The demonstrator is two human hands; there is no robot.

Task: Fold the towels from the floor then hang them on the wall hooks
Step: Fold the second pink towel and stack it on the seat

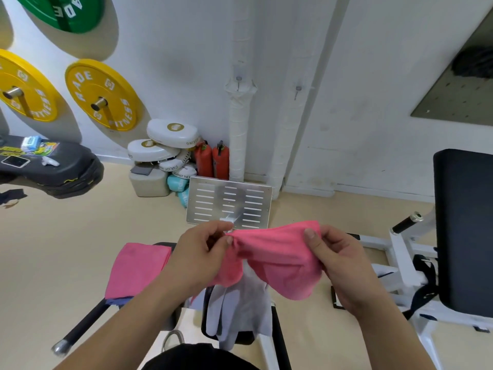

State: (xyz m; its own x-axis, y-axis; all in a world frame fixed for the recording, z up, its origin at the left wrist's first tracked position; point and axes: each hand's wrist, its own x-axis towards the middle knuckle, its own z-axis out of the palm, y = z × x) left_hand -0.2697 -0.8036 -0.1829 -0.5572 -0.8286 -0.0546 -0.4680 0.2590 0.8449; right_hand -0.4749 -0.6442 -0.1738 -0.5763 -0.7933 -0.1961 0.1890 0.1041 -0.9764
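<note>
pink towel (277, 260) — bunched, mid-air | second pink towel (138, 271) — folded, lower left

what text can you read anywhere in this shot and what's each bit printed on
"RADE" and "FITNESS": right yellow weight plate
"FITNESS": left yellow weight plate
"ADE", start cut off by the frame: green weight plate
"OXING", start hidden: top white boxing pad
"AGAINST THE W", rest hidden: lower white boxing pad
Print on the packets on the black bench: too blurred to read
Pink towel: no text visible
</note>
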